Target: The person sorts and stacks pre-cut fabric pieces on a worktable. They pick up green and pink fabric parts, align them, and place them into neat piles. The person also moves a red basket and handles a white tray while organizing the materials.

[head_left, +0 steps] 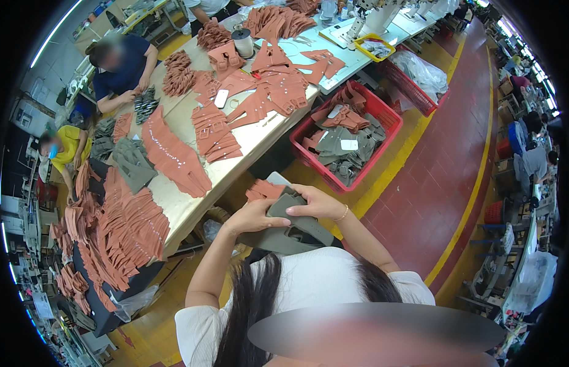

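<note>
Close to my body, my left hand (258, 216) and my right hand (316, 202) grip grey-green cut pieces (290, 232) that look like fabric or leather, layered and partly folded. My thumbs lie across the top of them, and my other fingers are mostly hidden behind. Just beyond my left fingers, a terracotta piece (263, 191) sticks out of the same bunch. A pale flat object (277, 178) shows behind it, its kind unclear. On my right wrist is a thin bracelet (344, 212).
A long pale table (247, 139) holds overlapping terracotta pieces (174, 150), a thread cone (242, 43) and a white flat rectangle (221, 98). Right of it stands a red basket (391, 125) of cut pieces. A co-worker in dark blue (122, 72) handles grey-green pieces across the table.
</note>
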The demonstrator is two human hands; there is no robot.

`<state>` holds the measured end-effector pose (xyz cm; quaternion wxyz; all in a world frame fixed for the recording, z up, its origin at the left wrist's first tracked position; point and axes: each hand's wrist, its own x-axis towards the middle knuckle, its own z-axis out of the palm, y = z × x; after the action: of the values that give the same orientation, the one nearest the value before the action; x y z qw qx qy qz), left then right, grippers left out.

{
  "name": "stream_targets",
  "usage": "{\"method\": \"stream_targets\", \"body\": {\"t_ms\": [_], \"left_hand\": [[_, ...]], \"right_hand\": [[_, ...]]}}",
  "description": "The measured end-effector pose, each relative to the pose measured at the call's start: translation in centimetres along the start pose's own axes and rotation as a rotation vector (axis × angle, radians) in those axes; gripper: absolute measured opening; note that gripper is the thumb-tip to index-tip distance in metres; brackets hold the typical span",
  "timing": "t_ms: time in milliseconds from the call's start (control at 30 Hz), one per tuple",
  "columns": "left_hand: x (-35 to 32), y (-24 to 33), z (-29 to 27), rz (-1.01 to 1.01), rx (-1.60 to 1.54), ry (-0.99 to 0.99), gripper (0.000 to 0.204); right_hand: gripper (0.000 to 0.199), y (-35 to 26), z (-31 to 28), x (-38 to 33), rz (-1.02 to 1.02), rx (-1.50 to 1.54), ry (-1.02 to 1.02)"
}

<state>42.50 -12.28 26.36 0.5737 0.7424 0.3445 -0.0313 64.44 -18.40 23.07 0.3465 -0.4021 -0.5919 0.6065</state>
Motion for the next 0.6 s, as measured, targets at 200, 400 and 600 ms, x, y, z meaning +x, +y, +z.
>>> {"method": "stream_targets", "body": {"t_ms": [200, 400, 600], "left_hand": [[0.9, 0.4, 0.0, -0.035, -0.08, 0.134, 0.045], [1.9, -2.0, 2.5, 0.019, -0.376, 0.387, 0.037], [0.9, -2.6, 3.2, -0.062, -0.59, 0.363, 0.036]], "right_hand": [[0.045, -1.7, 0.1, 1.1, -0.155, -0.316, 0.245], [0.075, 0.4, 2.1, 0.8, -0.206, -0.612, 0.495], [0.081, 4.6, 0.4, -1.7, 0.074, -0.195, 0.267]]}}
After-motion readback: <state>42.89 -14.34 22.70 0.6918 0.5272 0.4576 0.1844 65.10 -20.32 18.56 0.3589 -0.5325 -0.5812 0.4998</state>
